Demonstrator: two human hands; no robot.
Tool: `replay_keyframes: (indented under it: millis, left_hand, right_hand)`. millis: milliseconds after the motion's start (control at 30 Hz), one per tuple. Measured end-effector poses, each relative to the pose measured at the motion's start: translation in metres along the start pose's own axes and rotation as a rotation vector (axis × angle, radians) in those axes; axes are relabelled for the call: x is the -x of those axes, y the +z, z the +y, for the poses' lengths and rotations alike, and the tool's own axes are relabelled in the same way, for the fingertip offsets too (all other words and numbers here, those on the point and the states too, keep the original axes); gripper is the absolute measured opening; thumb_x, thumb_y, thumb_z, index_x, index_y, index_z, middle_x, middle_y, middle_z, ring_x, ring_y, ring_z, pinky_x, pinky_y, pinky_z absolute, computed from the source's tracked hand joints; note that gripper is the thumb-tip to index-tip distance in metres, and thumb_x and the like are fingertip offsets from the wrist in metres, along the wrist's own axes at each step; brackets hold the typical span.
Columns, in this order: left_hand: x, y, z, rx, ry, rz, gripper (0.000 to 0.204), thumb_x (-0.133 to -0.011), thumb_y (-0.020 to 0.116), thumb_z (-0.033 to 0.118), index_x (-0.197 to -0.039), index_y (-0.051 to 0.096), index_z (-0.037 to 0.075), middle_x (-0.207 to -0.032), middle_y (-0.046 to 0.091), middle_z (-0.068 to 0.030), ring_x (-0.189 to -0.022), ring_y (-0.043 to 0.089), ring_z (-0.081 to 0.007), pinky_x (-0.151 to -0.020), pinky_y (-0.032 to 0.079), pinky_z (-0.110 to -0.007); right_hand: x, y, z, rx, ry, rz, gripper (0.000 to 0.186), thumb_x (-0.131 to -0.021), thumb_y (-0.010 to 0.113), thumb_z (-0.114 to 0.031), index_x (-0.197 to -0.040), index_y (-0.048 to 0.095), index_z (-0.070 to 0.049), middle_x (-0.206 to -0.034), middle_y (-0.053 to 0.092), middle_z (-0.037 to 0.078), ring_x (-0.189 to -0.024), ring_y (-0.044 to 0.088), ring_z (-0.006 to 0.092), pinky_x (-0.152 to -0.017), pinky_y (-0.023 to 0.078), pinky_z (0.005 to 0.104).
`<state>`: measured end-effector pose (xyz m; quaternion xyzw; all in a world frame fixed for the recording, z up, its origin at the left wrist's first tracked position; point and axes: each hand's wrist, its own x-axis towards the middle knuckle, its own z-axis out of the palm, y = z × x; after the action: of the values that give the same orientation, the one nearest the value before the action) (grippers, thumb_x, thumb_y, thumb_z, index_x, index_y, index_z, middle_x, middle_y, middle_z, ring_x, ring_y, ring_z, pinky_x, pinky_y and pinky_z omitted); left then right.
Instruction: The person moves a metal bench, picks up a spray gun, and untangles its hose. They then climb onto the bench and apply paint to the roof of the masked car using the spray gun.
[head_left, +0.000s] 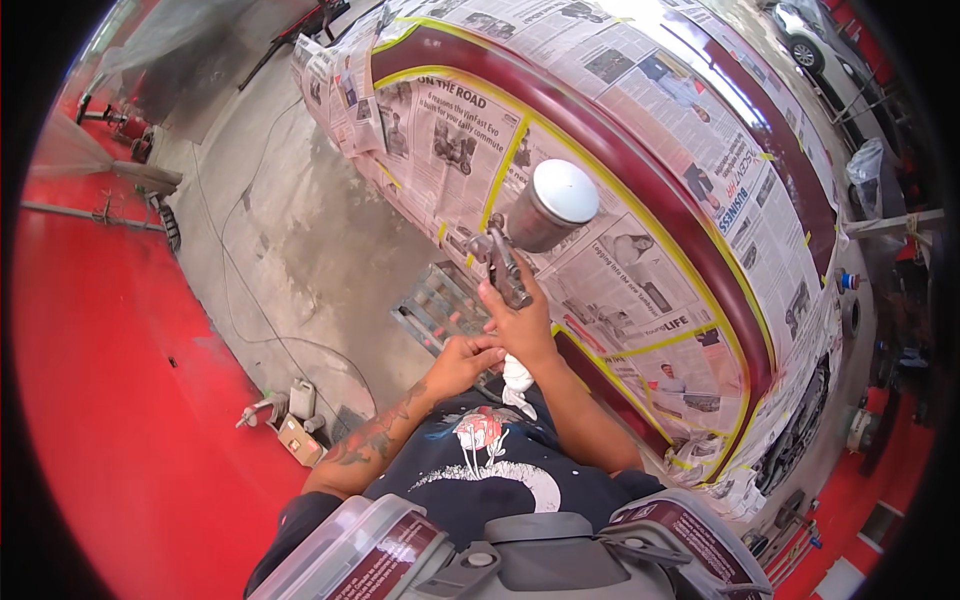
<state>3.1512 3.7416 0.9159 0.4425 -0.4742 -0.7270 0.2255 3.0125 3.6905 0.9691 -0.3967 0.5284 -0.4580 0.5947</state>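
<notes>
One broad red surface (110,370) fills the left, and beside it a thin dark cable (231,268) winds across the grey concrete floor (255,300) past a small open carton (299,440). Next comes the left hand (468,364), fingers bent, its tips against the right wrist just above a bunched white cloth (517,383); whether it pinches that cloth I cannot tell. The right hand (522,325) grasps a spray gun (508,272), which lies beyond that hand, away from the person's body, and is much nearer to it than to the left. The gun's long axis slants from the upper left down toward the right hand, while its cup (541,215) stands above, leaning up and to the right. The gun is worn-looking grey metal; the cup is a dull cylinder under a pale, shiny round lid (565,189). It shows in front of newspaper sheets (610,255) edged with yellow tape (690,275), and farther right a glossy maroon strip (655,175) of the car body curves along, bare between the papers.
</notes>
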Motion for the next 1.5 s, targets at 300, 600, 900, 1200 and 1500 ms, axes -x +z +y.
replay_keyframes:
  millis: [300,600,900,1200,1500]
  left_hand:
    - [-0.033,0.032,-0.001,0.157,-0.02,-0.122,0.021,-0.09,0.06,0.008,-0.107,0.066,-0.004,-0.087,0.068,-0.0057,-0.077,0.061,-0.0102,-0.072,0.05,-0.025]
    - [-0.042,0.051,-0.013,0.166,-0.114,-0.323,0.021,-0.089,0.061,0.009,-0.104,0.067,-0.004,-0.083,0.068,-0.0053,-0.075,0.061,-0.0099,-0.072,0.05,-0.025]
    - [-0.036,0.048,-0.017,0.128,-0.108,-0.437,0.018,-0.089,0.061,0.01,-0.098,0.067,-0.003,-0.079,0.066,-0.0035,-0.072,0.06,-0.0097,-0.069,0.05,-0.025]
    - [-0.032,0.038,-0.024,-0.001,-0.137,-0.434,0.022,-0.088,0.063,0.016,-0.099,0.067,-0.003,-0.081,0.066,-0.0033,-0.073,0.06,-0.0092,-0.069,0.05,-0.026]
    - [-0.021,0.029,-0.017,0.024,-0.096,-0.547,0.044,-0.098,0.045,0.029,-0.132,0.046,0.001,-0.128,0.054,-0.0098,-0.119,0.047,-0.0173,-0.102,0.035,-0.032]
  right_hand:
    - [0.008,-0.041,0.002,0.07,-0.053,0.211,0.054,-0.086,0.063,-0.012,-0.135,0.041,-0.003,-0.102,0.061,0.009,-0.076,0.06,0.0132,-0.047,0.052,0.0242]
    - [0.036,-0.066,0.025,0.079,-0.034,0.4,0.053,-0.086,0.062,-0.01,-0.134,0.041,-0.002,-0.104,0.058,0.01,-0.079,0.059,0.0125,-0.047,0.052,0.0228]
    - [0.056,-0.058,0.027,-0.004,0.034,0.505,0.053,-0.086,0.062,-0.01,-0.134,0.041,-0.002,-0.105,0.057,0.009,-0.081,0.059,0.0125,-0.053,0.056,0.0246]
    - [0.061,-0.048,0.034,-0.035,0.032,0.552,0.052,-0.087,0.061,-0.009,-0.134,0.04,-0.001,-0.105,0.057,0.009,-0.083,0.059,0.0134,-0.056,0.057,0.0258]
    - [0.047,-0.06,0.002,-0.192,-0.106,0.581,0.047,-0.09,0.059,-0.011,-0.132,0.041,0.0,-0.115,0.057,0.013,-0.101,0.06,0.0217,-0.066,0.059,0.0335]
